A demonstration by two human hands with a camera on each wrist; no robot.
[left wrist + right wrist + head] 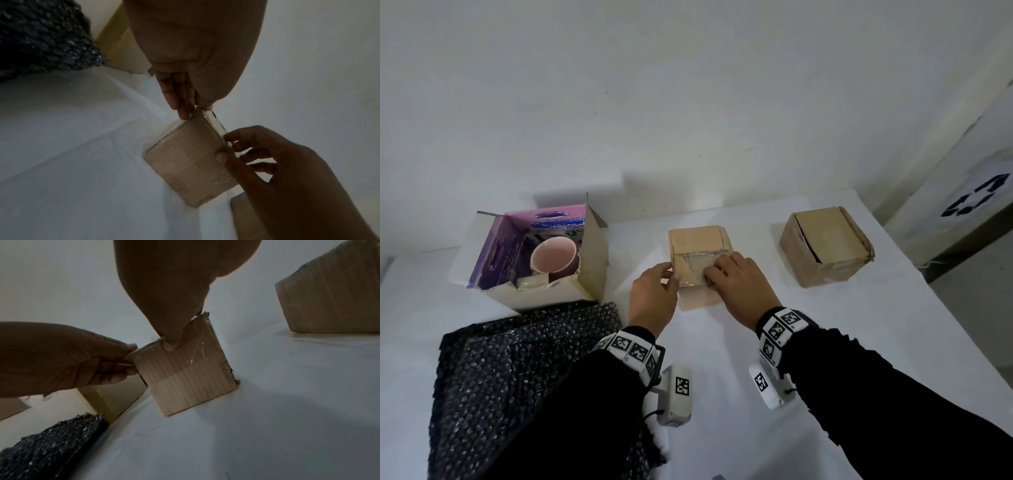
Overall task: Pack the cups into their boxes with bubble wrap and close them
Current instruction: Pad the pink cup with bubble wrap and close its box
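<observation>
A small cardboard box (697, 240) with clear tape across its near edge stands mid-table. My left hand (671, 278) pinches its near left corner between thumb and fingers, which the right wrist view shows as the left hand (128, 356) at the box (185, 378). My right hand (714, 270) grips the near top edge, thumb on the front face, fingers curled over. The left wrist view shows that right hand (228, 149) on the box (191, 162). A pink cup (554, 257) sits in an open printed carton (592, 260) at the left. Black bubble wrap (517, 359) lies in front of the carton.
A second brown cardboard box (825, 246) stands at the right with its flaps down, seen also as the brown box (333, 296) in the right wrist view. The white table (859, 325) ends at the right edge. A wall rises just behind the boxes.
</observation>
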